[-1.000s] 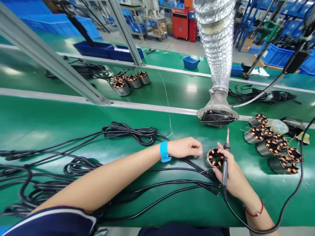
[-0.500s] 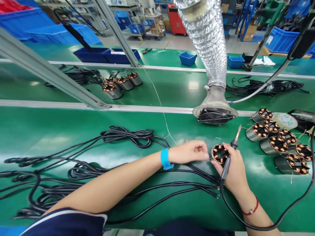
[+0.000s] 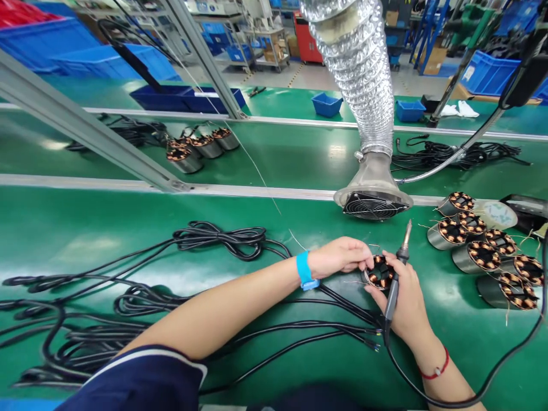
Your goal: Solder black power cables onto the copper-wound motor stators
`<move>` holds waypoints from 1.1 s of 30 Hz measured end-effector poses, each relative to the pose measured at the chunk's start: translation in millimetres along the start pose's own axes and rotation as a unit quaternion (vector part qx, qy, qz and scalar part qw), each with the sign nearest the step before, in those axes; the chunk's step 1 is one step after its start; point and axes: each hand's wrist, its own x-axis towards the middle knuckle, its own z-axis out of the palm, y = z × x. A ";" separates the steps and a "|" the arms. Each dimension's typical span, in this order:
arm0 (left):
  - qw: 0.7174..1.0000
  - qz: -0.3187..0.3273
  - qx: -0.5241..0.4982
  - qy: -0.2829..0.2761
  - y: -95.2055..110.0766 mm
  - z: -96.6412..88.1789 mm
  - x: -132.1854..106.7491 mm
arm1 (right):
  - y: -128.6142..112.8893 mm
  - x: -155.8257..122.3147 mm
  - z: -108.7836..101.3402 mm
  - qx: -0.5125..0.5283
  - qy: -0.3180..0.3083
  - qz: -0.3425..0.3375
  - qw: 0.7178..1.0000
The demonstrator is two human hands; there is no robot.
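Observation:
My right hand [image 3: 409, 294] is wrapped around a soldering iron [image 3: 393, 294], its tip pointing up and away. The thumb and fingers of that hand also steady a motor stator [image 3: 380, 273] with copper windings on the green bench. At the stator's left rim, my left hand [image 3: 346, 254] is closed in a pinch. What lies between those fingertips is too small to make out. A thin pale wire [image 3: 295, 240] slants down from the upper left to my left wrist. Black cables [image 3: 351, 305] with stripped ends lie just below the stator.
Several more stators [image 3: 479, 256] stand at the right, and others [image 3: 186, 160] behind the rail [image 3: 257, 192]. A fume extractor hood [image 3: 374, 191] hangs above the work. Coiled black cables [image 3: 222, 234] spread over the left. The iron's cord [image 3: 454, 398] loops along the right.
My left hand has moved slightly right, its fingertips now at the stator's rim. The pale wire has shifted and slants more from the left. The soldering iron has moved slightly left.

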 end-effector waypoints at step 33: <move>0.920 0.083 0.381 0.044 10.4 18.4 -62.2 | -26.4 -6.5 -40.7 0.244 0.089 0.023 0.965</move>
